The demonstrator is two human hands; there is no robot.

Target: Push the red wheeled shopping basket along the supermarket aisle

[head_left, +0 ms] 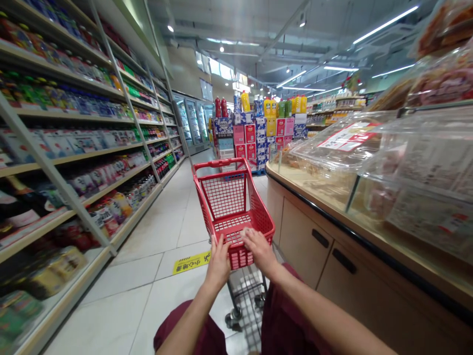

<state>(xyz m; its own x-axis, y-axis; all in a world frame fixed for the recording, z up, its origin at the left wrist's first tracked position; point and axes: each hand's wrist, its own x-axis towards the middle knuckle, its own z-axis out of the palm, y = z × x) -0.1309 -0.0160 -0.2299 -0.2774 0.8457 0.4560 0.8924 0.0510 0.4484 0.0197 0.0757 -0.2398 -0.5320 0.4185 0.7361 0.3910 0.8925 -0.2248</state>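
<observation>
There's the red cart [229, 224] in the aisle between the shelves [84, 120] and the counter [298, 222], the left hand [220, 257] and right hand [259, 250] both laid on its near rim, though whether either grip is loose or clenched around the plastic, I can't tell. Hands-on contact is done, I'd judge, yet the boxes [260, 140] stand well ahead, and how much of the handling is left doesn't show! Fingertip undersides are hidden, maroon trousers [284, 315] cover some of the lower frame, and the packs [351, 138] blur off at the edge.
</observation>
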